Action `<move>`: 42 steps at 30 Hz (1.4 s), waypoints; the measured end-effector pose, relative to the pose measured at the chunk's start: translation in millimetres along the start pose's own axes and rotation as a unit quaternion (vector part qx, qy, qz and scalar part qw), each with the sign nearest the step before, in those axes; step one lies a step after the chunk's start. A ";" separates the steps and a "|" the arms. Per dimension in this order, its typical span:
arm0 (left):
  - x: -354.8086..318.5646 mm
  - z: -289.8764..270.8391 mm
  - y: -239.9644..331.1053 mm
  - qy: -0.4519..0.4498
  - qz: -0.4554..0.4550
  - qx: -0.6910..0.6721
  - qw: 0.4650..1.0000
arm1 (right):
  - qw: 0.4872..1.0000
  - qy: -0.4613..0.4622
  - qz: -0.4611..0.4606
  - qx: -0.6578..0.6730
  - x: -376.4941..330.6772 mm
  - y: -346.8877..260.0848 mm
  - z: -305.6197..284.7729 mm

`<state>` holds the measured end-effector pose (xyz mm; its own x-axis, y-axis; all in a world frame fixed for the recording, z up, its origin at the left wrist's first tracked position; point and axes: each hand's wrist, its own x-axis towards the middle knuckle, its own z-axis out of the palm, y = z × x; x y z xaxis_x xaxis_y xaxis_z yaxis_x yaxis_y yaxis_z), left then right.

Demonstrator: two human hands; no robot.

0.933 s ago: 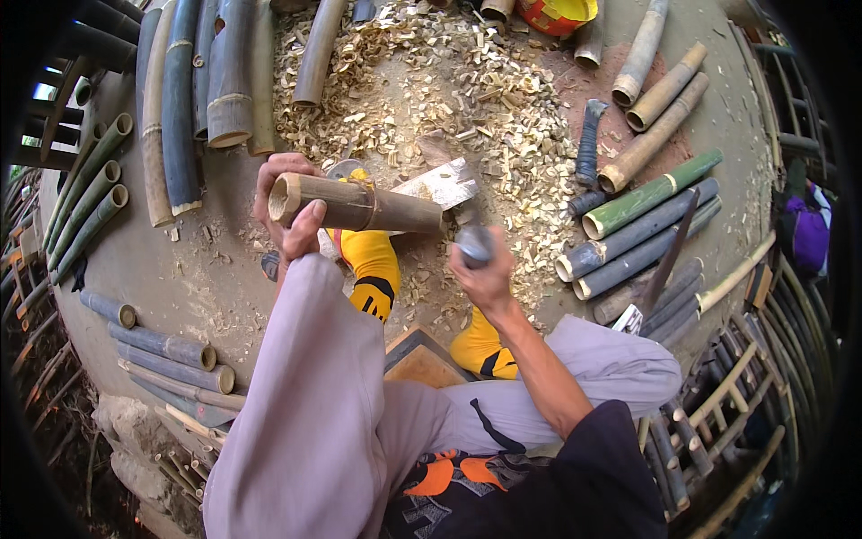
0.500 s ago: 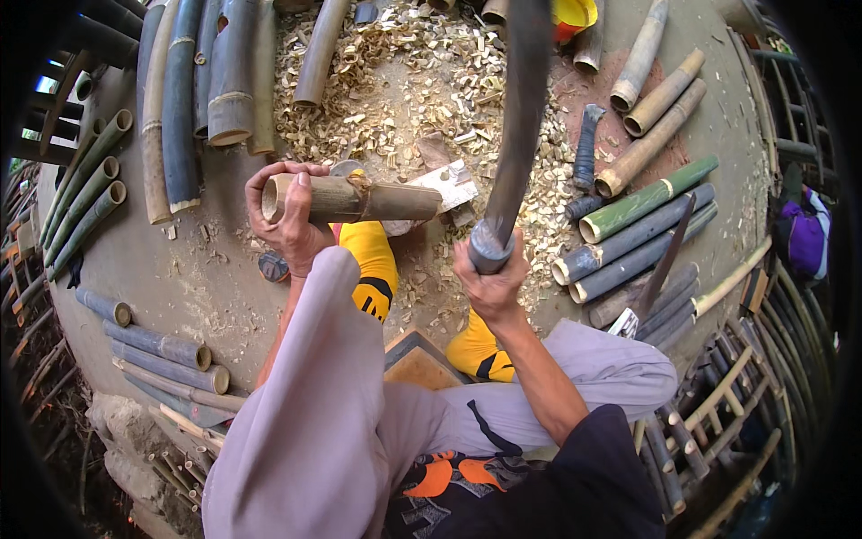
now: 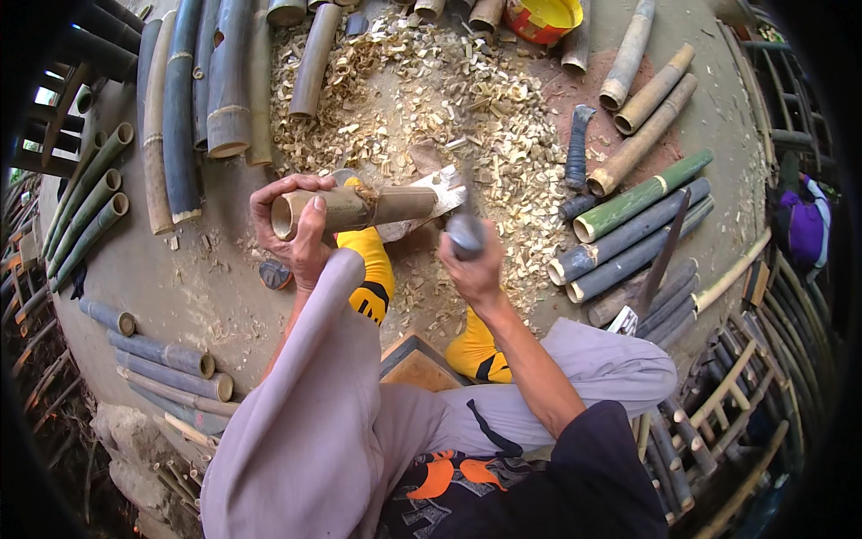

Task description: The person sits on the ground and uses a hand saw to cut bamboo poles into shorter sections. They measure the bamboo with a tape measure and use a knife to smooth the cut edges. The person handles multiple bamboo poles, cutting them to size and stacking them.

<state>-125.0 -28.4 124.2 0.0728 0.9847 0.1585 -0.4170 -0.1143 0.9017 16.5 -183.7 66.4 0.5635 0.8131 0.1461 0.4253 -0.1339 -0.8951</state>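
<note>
My left hand [image 3: 303,223] is closed round the near end of a short brown bamboo tube [image 3: 386,207], held almost level above my left foot in a yellow sock [image 3: 366,274]. The tube's far end lies over a pale, chipped wooden block [image 3: 446,189]. My right hand [image 3: 476,269] grips the thick round handle of a machete [image 3: 466,235]. Its blade points away from me and is smeared by motion, close to the tube's right end. Whether the blade touches the bamboo, I cannot tell.
Pale wood chips [image 3: 503,162] cover the ground ahead. Cut bamboo tubes [image 3: 642,198] lie at the right, with a hand saw [image 3: 664,260] across them. More bamboo poles [image 3: 229,90] lie at the left. A yellow and red tub [image 3: 543,20] stands at the far side.
The machete has swung down from its raised position to beside the tube's right end, my right hand shifting slightly left. The bamboo tube has tipped slightly, its right end a little higher.
</note>
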 end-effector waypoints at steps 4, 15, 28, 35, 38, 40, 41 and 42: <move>7.2 -10.9 2.0 -0.063 0.008 -0.038 0.997 | 0.953 -0.165 0.235 -0.099 -2.8 34.9 -3.4; 14.7 -19.1 3.8 -0.142 -0.038 -0.054 0.988 | 0.939 -0.186 0.272 -0.101 -15.8 50.9 -0.1; 37.0 -14.1 32.4 -0.239 -0.125 0.177 0.947 | 0.957 -0.177 0.225 -0.054 -1.1 40.9 -1.0; 26.5 -1.7 -4.9 0.051 -0.019 -0.015 0.998 | 0.966 -0.144 0.211 -0.032 2.1 -11.7 -11.9; 21.4 -4.1 -9.1 0.069 0.010 0.048 0.996 | 0.995 -0.016 0.099 0.012 11.1 -50.1 -20.5; 19.7 -5.9 -8.9 0.061 0.023 0.047 0.997 | 0.998 0.005 0.050 0.028 3.2 -29.4 -12.4; 19.2 -3.3 -8.9 0.056 0.018 0.050 0.997 | 0.999 -0.009 0.039 0.000 -1.4 -10.5 -8.0; 18.1 -1.8 -7.8 0.052 0.017 0.057 0.997 | 0.999 -0.026 0.028 -0.025 -4.8 8.5 -1.6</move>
<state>-122.1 -9.4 119.3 -0.0360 0.9876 0.1531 -0.3118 -0.1566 0.9371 18.5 -189.6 58.7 0.5504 0.8316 0.0741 0.4298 -0.2061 -0.8791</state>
